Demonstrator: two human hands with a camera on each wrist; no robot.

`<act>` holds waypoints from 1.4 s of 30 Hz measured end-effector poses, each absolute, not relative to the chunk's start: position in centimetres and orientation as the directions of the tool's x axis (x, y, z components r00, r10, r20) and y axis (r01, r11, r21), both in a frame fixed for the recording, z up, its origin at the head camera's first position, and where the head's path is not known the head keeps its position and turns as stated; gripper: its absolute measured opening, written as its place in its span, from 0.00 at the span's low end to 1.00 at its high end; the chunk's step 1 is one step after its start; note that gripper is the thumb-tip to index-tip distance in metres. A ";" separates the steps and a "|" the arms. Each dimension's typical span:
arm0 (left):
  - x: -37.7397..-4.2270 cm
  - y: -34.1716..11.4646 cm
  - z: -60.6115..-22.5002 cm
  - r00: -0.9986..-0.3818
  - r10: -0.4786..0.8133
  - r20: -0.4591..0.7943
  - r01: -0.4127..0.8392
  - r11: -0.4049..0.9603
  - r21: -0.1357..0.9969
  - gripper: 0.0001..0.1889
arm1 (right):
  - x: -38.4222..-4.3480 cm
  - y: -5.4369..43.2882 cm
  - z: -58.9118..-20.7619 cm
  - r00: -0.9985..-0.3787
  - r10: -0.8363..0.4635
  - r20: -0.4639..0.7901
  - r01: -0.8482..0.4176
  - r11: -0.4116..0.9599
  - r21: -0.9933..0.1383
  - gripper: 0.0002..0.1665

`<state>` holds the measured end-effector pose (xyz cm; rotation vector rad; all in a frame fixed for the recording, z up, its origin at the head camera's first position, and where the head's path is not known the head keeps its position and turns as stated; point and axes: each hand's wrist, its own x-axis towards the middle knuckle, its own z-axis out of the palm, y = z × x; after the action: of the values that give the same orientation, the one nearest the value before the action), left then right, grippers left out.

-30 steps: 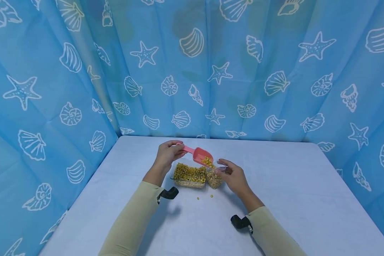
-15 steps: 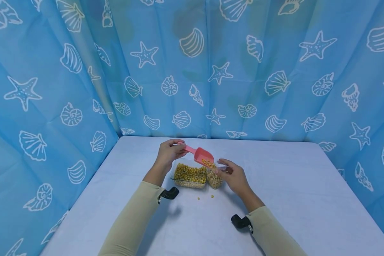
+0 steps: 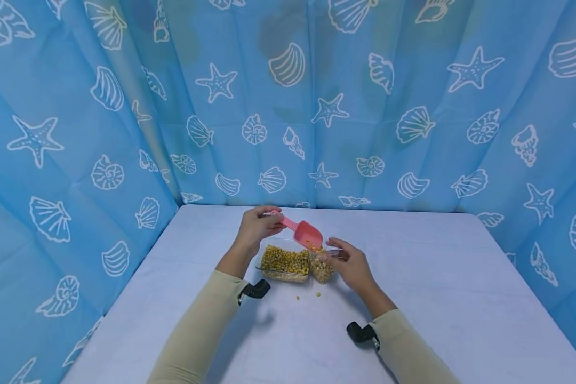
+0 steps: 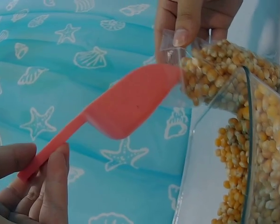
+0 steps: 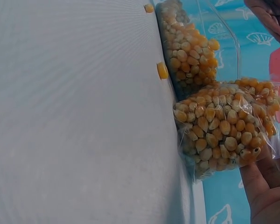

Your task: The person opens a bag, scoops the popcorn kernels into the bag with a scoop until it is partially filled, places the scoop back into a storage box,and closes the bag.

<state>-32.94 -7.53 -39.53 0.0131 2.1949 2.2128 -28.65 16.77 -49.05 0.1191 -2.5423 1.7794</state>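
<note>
My left hand pinches the handle of a pink scoop, its bowl tipped down to the right. The scoop's lip is at the mouth of a clear plastic bag bulging with corn kernels; a few kernels lie at that lip. My right hand holds the bag's top edge, thumb on the near side in the left wrist view. Beside the bag, on its left, stands a rectangular glass container part full of yellow corn kernels.
Two loose kernels lie on the white-covered table in front of the container and bag. A blue curtain with shells and starfish hangs behind the table and along its sides.
The scoop has tipped further and shifted slightly right with my left hand. Kernels have slid out of it into the bag, leaving only a few. My right hand stays put.
</note>
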 end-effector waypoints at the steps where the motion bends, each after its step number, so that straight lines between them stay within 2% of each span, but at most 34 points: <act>1: -32.9 -7.5 -39.4 -1.000 0.031 -0.002 -0.002 -0.007 1.000 0.14 | -28.6 16.8 -49.0 -0.996 -0.042 0.076 -0.085 0.338 -0.937 0.35; 9: -32.6 -7.4 -38.7 -0.999 0.041 0.010 0.009 -0.019 1.000 0.13 | -28.6 17.0 -49.1 -0.996 -0.042 0.080 -0.089 0.332 -0.939 0.37; 14: -32.5 -8.2 -38.5 -1.000 -0.002 0.018 0.018 -0.036 0.999 0.17 | -28.5 17.0 -49.1 -0.995 -0.043 0.088 -0.098 0.331 -0.939 0.37; 24: -32.3 -11.3 -39.7 -0.993 -0.111 -0.031 -0.021 -0.088 0.996 0.15 | -28.3 17.1 -48.6 -0.995 -0.049 0.092 -0.103 0.368 -0.924 0.37; 29: -32.3 -12.5 -41.0 -0.986 -0.145 -0.080 -0.072 -0.058 0.996 0.12 | -28.2 17.1 -48.2 -0.995 -0.059 0.082 -0.098 0.379 -0.920 0.37; 38: -32.5 -13.4 -44.5 -0.972 -0.139 -0.187 -0.189 -0.003 0.982 0.15 | -28.2 17.7 -48.2 -0.993 -0.080 0.082 -0.107 0.409 -0.906 0.41; 42: -32.7 -13.4 -45.6 -0.967 -0.154 -0.202 -0.215 0.076 0.974 0.16 | -28.1 17.6 -48.1 -0.993 -0.087 0.076 -0.104 0.392 -0.914 0.39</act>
<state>-32.67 -13.45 -45.60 -0.3899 2.2703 2.0686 -28.06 17.62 -48.14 0.1793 -2.6078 1.7150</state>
